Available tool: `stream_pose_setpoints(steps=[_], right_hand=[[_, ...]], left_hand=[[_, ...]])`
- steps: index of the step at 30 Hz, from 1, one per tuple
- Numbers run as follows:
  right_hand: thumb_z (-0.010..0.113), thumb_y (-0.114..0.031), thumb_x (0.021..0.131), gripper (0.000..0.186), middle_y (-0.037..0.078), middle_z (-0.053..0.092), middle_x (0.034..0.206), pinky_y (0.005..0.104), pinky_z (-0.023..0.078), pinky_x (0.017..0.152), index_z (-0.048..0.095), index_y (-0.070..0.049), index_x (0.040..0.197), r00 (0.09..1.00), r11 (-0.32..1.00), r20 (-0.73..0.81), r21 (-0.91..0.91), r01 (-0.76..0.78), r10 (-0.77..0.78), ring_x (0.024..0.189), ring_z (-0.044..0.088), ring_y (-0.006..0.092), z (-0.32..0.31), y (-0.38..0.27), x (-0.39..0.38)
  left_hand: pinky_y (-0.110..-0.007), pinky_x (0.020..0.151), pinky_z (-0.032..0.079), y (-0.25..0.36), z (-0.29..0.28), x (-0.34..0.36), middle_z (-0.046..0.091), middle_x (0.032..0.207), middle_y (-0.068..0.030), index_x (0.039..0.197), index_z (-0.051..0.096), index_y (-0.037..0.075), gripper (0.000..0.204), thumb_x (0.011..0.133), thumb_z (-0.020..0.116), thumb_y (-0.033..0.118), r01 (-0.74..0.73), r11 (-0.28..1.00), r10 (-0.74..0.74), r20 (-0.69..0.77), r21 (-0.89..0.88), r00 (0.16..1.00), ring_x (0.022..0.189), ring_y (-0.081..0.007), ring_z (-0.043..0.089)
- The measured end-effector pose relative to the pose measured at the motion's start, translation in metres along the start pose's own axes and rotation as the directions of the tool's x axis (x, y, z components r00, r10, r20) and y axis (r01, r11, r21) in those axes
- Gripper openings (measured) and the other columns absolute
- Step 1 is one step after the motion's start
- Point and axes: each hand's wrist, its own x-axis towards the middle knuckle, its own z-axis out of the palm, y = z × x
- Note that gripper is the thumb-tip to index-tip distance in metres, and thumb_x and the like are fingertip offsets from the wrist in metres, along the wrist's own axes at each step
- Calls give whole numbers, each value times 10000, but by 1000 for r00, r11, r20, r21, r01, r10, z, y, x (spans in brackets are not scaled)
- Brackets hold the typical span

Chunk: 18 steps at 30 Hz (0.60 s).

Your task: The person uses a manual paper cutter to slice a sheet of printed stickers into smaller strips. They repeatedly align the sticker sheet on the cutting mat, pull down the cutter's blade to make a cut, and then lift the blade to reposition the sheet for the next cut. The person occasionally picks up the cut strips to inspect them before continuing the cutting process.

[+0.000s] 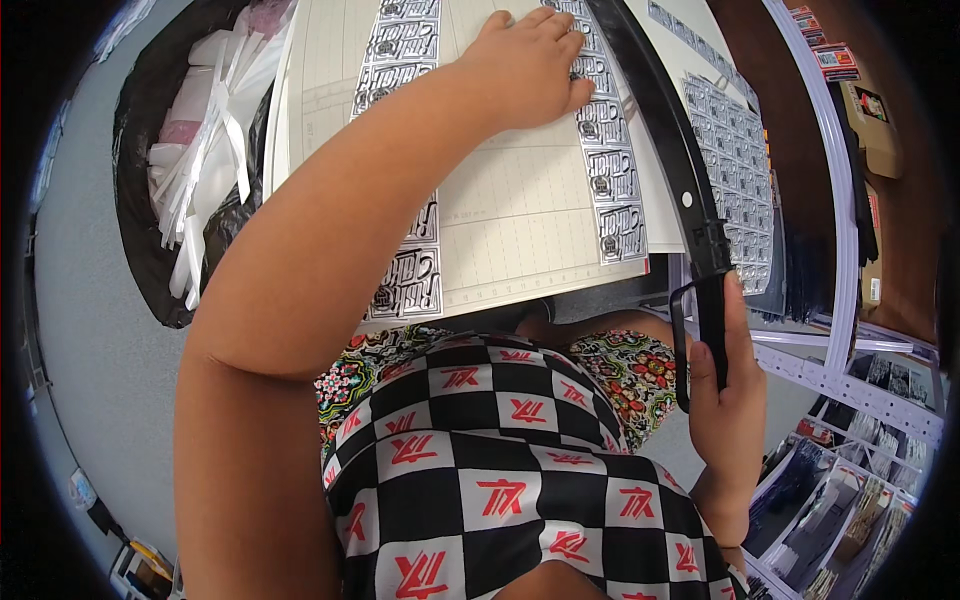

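Black curved lever (680,160) sits in right hand (732,405); left hand (530,72) touches printed strip (614,190).

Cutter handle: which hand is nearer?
Right. The right hand holds the cutter handle; the left hand rests on a printed strip, above and left of the handle in the picture.

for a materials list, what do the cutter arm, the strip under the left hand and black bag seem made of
Cutter arm: probably painted metal, by its smooth black sheen. Printed strip: paper or plastic film, flat and thin; can't tell which. Black bag: likely plastic, from its shiny creases.
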Motion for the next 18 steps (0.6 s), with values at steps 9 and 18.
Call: stream_pose_setpoints(steps=[9,18], right_hand=[[459,-33,835,544,228,569,1011,325,473,652,271,-109,1339,999,999,32,-11,-37,37,792,615,330,2,2,-1],[461,-19,832,540,237,525,1105,312,468,699,277,-95,1334,999,999,-21,28,45,-44,889,590,352,12,11,-2]], left_hand=[[-419,1051,168,-1,1,-1,230,1383,-173,1312,266,-15,571,899,281,379,1,1000,-1,-16,-8,1000,1299,-265,182],[-420,1051,169,1,-1,1,236,1380,-173,1312,270,-13,564,903,272,376,4,1000,-4,-2,28,1000,1298,-265,184]])
